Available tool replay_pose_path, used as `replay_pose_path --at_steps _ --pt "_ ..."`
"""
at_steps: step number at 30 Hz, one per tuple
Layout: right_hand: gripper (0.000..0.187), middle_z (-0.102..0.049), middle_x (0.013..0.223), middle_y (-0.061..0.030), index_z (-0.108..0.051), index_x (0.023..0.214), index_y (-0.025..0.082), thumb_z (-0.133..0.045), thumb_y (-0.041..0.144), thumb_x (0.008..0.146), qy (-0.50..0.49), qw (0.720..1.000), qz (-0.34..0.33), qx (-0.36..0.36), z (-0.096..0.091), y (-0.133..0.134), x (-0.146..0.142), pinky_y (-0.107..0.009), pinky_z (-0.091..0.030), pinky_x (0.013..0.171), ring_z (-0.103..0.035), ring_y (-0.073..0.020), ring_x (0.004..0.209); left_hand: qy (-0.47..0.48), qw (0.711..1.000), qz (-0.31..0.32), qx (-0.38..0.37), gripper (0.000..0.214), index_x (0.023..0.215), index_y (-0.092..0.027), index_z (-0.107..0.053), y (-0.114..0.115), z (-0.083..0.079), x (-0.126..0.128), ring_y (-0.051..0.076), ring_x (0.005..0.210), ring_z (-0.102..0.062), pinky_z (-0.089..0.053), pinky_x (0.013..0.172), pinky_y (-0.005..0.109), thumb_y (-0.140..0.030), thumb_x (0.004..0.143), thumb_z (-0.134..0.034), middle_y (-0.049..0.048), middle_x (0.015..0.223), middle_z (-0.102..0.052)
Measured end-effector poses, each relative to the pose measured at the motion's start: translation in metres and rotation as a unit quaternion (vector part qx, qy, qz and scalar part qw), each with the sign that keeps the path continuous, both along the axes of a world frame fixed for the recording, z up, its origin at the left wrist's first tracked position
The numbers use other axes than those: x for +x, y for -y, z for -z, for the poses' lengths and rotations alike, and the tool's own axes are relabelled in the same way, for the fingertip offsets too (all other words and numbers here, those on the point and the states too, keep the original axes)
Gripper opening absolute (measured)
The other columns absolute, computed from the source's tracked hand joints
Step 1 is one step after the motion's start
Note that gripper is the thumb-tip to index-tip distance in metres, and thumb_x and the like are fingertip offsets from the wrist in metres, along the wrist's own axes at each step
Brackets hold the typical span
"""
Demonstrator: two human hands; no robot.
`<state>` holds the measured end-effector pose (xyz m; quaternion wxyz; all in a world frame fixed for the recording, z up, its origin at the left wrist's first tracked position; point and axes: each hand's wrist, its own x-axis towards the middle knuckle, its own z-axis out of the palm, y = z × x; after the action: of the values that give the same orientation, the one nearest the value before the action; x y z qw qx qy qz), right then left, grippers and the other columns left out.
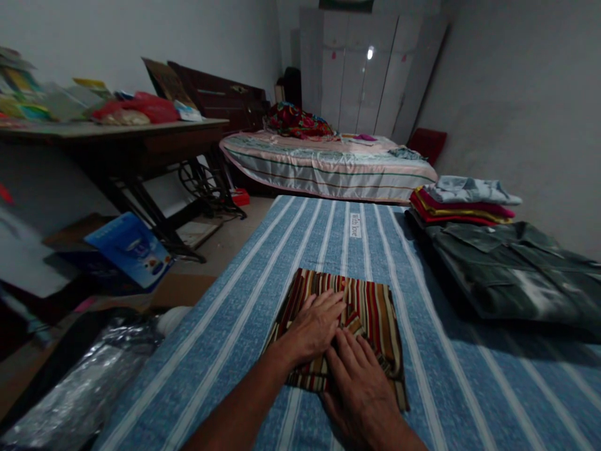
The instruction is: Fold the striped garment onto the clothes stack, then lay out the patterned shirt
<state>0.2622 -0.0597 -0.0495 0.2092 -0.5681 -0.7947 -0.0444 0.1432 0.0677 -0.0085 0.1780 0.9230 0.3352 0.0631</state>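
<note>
Dim rm., pale walls: wardrobe [347,81] and bed [328,166] w/ satin cover stood at 12 o'clock; treadle-base counter [209,125], loaded w/ bags, at 10. Foreground: blue cloth [253,300], white stripes, "With love" patch [355,225] at 12.

Item 1: folded striped fabric [373,310], red/brn./cream, lay flat on blue cloth, approx. ctr.

Item 2: left hand [319,319], fingers extended, rested palm-down on item 1, no grip.

Item 3: right hand [364,382], fingers likewise straight, lay on near part of item 1, at 5 from left.

Item 4: dk.-green garment [511,275], folded, btwn. 2 and 3; folded pile [464,203], approx. 2.
</note>
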Motion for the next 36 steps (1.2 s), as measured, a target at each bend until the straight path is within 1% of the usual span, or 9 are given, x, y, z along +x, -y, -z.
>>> replay_pose_path --at_steps 6,11,15,19,22,25,28,32,36 --pt "0.063 -0.04 0.145 -0.0144 -0.04 0.14 0.015 -0.056 0.037 0.083 0.002 1.0 0.003 0.002 -0.002 -0.002 -0.001 -0.048 -0.031 0.108 -0.035 -0.0301 0.134 -0.01 1.0 -0.017 0.013 0.05 0.134 -0.022 -0.043 -0.002 0.0 -0.001 0.026 0.141 -0.021 -0.022 0.112 0.052 -0.015 0.084 -0.041 0.0081 0.152 -0.03" --pt "0.061 -0.042 0.144 -0.0136 -0.042 0.139 0.016 -0.055 0.039 0.083 0.002 1.0 0.006 0.006 -0.001 -0.004 -0.002 -0.048 -0.032 0.108 -0.036 -0.0299 0.133 -0.025 0.999 -0.022 0.001 0.049 0.134 -0.022 -0.044 0.001 -0.007 -0.001 0.024 0.139 -0.025 -0.022 0.112 0.052 -0.016 0.085 -0.04 0.0079 0.149 -0.035" --pt "0.063 -0.042 0.143 -0.0132 -0.041 0.14 0.016 -0.056 0.04 0.083 -0.003 1.0 0.002 0.004 0.001 -0.004 -0.002 -0.048 -0.032 0.108 -0.037 -0.0298 0.132 -0.012 0.999 -0.028 0.01 0.045 0.132 -0.021 -0.047 0.004 -0.005 -0.002 0.024 0.138 -0.028 -0.024 0.112 0.052 -0.019 0.089 -0.035 0.0088 0.147 -0.039" --pt "0.061 -0.042 0.144 -0.013 -0.042 0.139 0.017 -0.053 0.041 0.084 -0.001 1.0 0.003 0.005 0.001 -0.004 -0.001 -0.048 -0.033 0.107 -0.036 -0.0295 0.133 0.012 0.999 -0.012 0.042 0.039 0.124 -0.019 -0.053 0.004 -0.001 -0.006 0.023 0.137 -0.031 -0.027 0.112 0.048 -0.016 0.088 -0.037 0.0093 0.143 -0.044" --pt "0.06 -0.043 0.143 -0.0126 -0.041 0.139 0.017 -0.053 0.04 0.084 0.002 1.0 0.002 0.007 -0.002 -0.004 -0.001 -0.047 -0.032 0.108 -0.037 -0.0289 0.133 0.012 0.998 -0.019 0.055 0.036 0.118 -0.017 -0.056 0.009 -0.007 -0.01 0.024 0.136 -0.033 -0.027 0.111 0.049 -0.015 0.085 -0.041 0.012 0.141 -0.045" --pt "0.06 -0.046 0.141 -0.0133 -0.041 0.139 0.016 -0.054 0.037 0.084 0.007 1.0 0.002 0.018 -0.002 -0.004 -0.002 -0.046 -0.032 0.108 -0.038 -0.0291 0.132 0.011 0.998 -0.031 0.057 0.034 0.114 -0.015 -0.058 0.018 -0.017 -0.016 0.027 0.135 -0.033 -0.028 0.112 0.05 -0.015 0.083 -0.045 0.0136 0.142 -0.044" --pt "0.053 -0.047 0.14 -0.0138 -0.047 0.134 0.015 -0.053 0.032 0.084 0.014 0.999 0.01 0.042 0.002 -0.006 -0.003 -0.046 -0.032 0.107 -0.04 -0.0291 0.13 0.05 0.996 -0.033 0.069 0.032 0.112 -0.017 -0.06 0.032 -0.022 -0.026 0.026 0.134 -0.036 -0.032 0.111 0.047 -0.016 0.083 -0.046 0.0116 0.14 -0.047" --pt "0.04 -0.052 0.135 -0.0156 -0.053 0.126 0.016 -0.051 0.025 0.087 0.038 0.996 0.006 0.074 0.007 -0.01 -0.002 -0.048 -0.036 0.103 -0.044 -0.0309 0.126 0.152 0.982 -0.078 0.083 0.028 0.108 -0.02 -0.063 0.058 -0.019 -0.046 0.023 0.126 -0.047 -0.04 0.107 0.04 -0.022 0.087 -0.046 0.0089 0.133 -0.055" --pt "0.04 -0.052 0.134 -0.0172 -0.05 0.128 0.02 -0.051 0.022 0.088 0.067 0.997 0.001 0.026 0.003 -0.01 -0.003 -0.049 -0.041 0.097 -0.046 -0.0333 0.125 0.252 0.956 -0.139 0.059 0.022 0.102 -0.024 -0.067 0.087 -0.012 -0.066 0.02 0.113 -0.059 -0.046 0.102 0.032 -0.027 0.086 -0.052 0.0053 0.121 -0.064"
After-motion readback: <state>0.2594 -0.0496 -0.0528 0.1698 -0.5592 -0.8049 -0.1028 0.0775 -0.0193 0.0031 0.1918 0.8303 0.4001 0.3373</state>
